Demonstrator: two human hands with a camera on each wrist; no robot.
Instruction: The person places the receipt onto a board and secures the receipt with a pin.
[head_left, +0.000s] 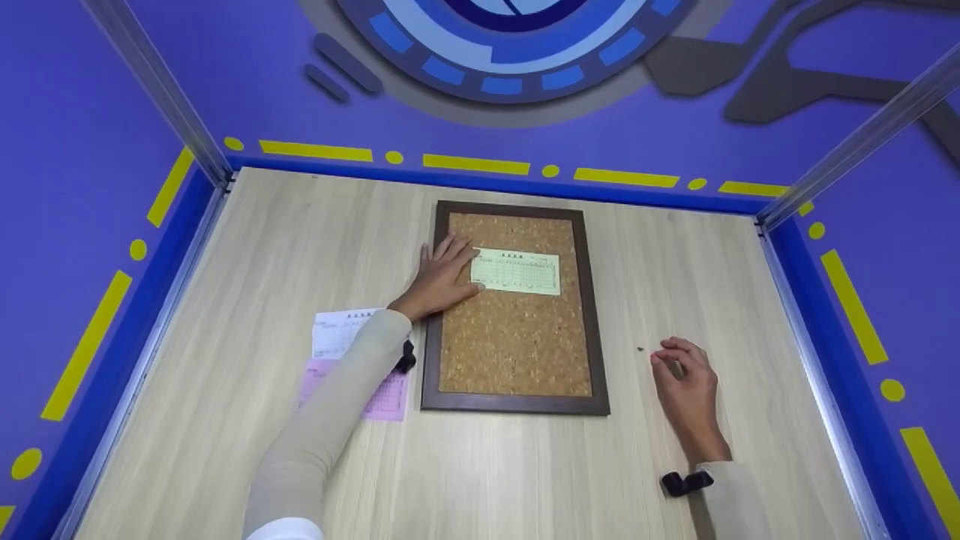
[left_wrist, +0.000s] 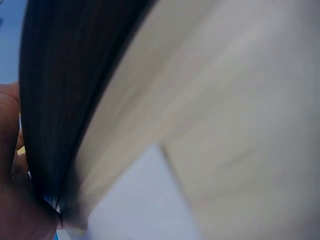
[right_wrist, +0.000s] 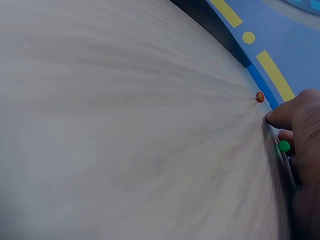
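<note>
My left hand (head_left: 444, 276) lies with spread fingers on a cork board (head_left: 517, 345) in a dark brown frame. Its fingertips and thumb touch the left end of a pale green printed slip (head_left: 517, 271) on the cork. To the right of the board, my right hand (head_left: 688, 386) is low over the table, with thumb and forefinger tips close together. A small red thumbtack (right_wrist: 259, 97) lies on the table just beyond those fingertips. A green thumbtack head (right_wrist: 284, 146) shows beside the bent fingers in the right wrist view; whether they grip it is unclear.
Left of the board lie a white printed slip (head_left: 336, 334) and a pink one (head_left: 386, 396), partly beneath my left forearm. The pale wooden table (head_left: 517, 480) is bounded by blue panels (head_left: 480, 127) behind and at both sides.
</note>
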